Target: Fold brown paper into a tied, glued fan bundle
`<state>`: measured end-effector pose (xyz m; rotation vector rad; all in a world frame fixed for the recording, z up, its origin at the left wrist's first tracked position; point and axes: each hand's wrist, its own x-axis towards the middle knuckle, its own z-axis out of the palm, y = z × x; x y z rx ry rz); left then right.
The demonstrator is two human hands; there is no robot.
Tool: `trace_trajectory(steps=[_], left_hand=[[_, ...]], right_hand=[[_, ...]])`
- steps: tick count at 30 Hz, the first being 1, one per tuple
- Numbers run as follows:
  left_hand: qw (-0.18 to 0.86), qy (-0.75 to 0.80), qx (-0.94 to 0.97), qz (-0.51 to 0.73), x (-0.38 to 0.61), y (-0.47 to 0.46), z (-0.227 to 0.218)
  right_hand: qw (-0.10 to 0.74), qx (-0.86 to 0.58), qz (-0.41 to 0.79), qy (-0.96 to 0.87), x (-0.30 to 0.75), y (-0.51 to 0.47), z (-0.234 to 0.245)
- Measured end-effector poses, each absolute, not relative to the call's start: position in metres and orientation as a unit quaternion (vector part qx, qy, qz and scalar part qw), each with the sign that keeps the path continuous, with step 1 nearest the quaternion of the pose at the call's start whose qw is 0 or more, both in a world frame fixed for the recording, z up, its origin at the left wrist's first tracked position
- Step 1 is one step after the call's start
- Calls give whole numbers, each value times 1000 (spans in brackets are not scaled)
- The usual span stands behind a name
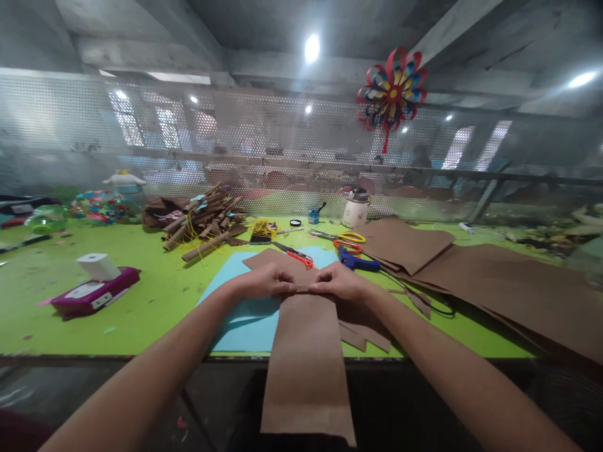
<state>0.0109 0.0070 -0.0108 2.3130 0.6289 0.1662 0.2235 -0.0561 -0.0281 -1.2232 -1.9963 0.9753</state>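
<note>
A long strip of brown paper [306, 358] runs from the green table over its front edge toward me. My left hand [266, 280] and my right hand [342, 281] meet at the strip's far end, fingers pinched on a narrow fold or roll there. Under them lie a light blue sheet [240, 320] and smaller brown paper scraps [362, 333]. Just beyond the hands lie a red utility knife [296, 253] and a blue glue gun [355, 260].
Large brown paper sheets [494, 282] cover the table's right side. Yellow-handled scissors [346, 237], a white jar [355, 208], a pile of rolled brown paper sticks [202, 223] and a magenta wipes pack [94, 292] with a white box stand around. A perforated metal screen backs the table.
</note>
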Motion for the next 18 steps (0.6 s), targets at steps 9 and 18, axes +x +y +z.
trace_trajectory(steps=[9,18], left_hand=[[447,238,857,91,5,5,-3],[486,207,845,81,1,11,-8]], right_hand=[[416,-444,510,-608,239,-50,-27],[410,-322,602,-605,210,-75,-32]])
